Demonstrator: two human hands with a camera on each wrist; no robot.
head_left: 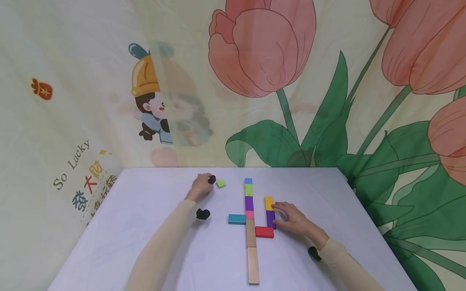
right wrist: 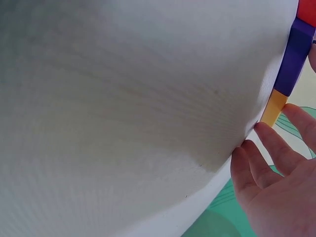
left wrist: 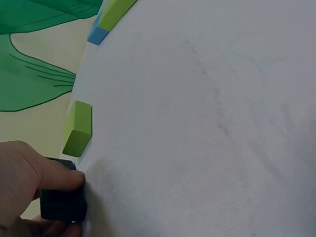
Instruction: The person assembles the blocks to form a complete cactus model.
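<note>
My left hand pinches a black block between thumb and fingers at the table's far left. Just right of it lies a lime green block. My right hand has its fingers spread at the right side of a yellow block and a purple block, laid end to end. In the right wrist view, the index fingertip is right at the yellow block and the thumb is beside the purple block. A red block lies crosswise at the purple one's near end.
A line of blocks runs up the middle: two wooden blocks, then pink, purple, green and blue. A teal block sticks out left of it. The white table meets a tulip-printed curtain.
</note>
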